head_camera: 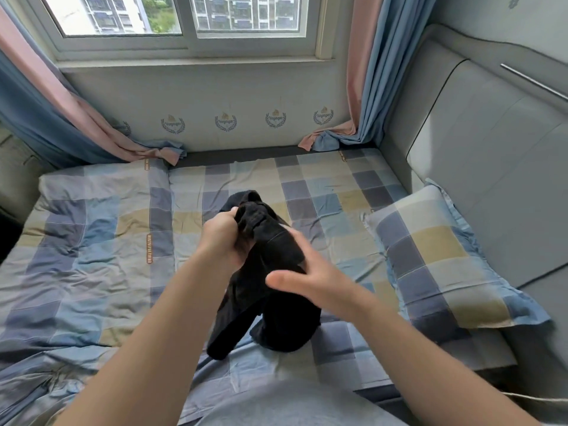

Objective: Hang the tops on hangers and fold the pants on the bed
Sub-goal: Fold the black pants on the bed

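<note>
A black garment [270, 305] hangs bunched above the middle of the bed [322, 186], its lower end drooping onto the checked sheet. My left hand [222, 238] grips its upper end, fingers curled round the gathered fabric. My right hand [302, 279] lies against the garment's right side with fingers stretched out and thumb pointing left; it is blurred. I cannot tell whether the garment is a top or pants. No hanger is in view.
A checked quilt [92, 241] covers the bed's left half and a checked pillow [439, 259] lies at the right by the grey padded headboard [479, 167]. Pink and blue curtains [359, 112] hang at both far corners under the window [184, 23].
</note>
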The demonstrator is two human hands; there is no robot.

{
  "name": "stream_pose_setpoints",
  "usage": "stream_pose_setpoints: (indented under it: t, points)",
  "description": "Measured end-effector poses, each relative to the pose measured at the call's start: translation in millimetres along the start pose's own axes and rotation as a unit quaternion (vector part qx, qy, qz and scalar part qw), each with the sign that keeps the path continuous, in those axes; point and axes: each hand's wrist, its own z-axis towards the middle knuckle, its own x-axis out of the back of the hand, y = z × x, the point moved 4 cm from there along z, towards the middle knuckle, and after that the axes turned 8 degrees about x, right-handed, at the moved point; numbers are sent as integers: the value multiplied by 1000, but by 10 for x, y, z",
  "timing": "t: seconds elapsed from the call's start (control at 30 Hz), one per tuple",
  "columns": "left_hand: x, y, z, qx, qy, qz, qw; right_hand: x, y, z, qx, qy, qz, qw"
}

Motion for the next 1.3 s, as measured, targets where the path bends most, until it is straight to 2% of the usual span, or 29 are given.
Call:
stream_pose_setpoints:
  t: [0.07,0.17,0.27,0.37,0.43,0.5,0.57,0.6,0.63,0.7,0.77,0.8,0.97,1.03,1.17,1.3]
  points:
    - [-3,-58,36,6,11,-25,1000,-62,113,10,37,74,-52,995]
    - [32,-118,51,2,10,6,1000,176,252,83,78,201,-121,969]
    - [125,-169,72,23,-9,12,1000,512,359,128,49,216,-154,963]
    - [234,-231,101,46,18,24,999,764,335,132,30,217,-154,963]
    - [284,-280,108,26,36,93,995,881,261,146,26,218,-141,965]
    - [313,-291,81,-51,50,243,967,961,123,167,27,212,-133,968]
    - [284,-253,31,-167,53,403,898,994,-50,190,35,186,-138,972]
    - [227,-242,6,-216,32,454,864,987,-147,201,39,166,-143,975]
    - [150,-249,-9,-243,-12,477,844,969,-246,211,44,145,-150,977]
    - [-18,-302,-36,-236,-125,464,844,927,-423,224,56,115,-160,979]
    - [-145,-352,-51,-240,-171,453,841,917,-547,228,66,108,-163,978]
    - [-187,-355,-55,-256,-171,442,843,921,-584,224,66,110,-157,979]
    - [-225,-275,-75,-266,-116,332,898,997,-509,134,46,147,-41,987]
    - [-243,-228,-98,-266,-118,314,904,1017,-363,60,12,118,-9,993]
    - [-234,-77,-111,-267,-113,278,916,985,133,-110,-122,24,-66,990]
    - [-165,68,37,-267,-57,344,898,905,373,-114,-136,14,-38,990]
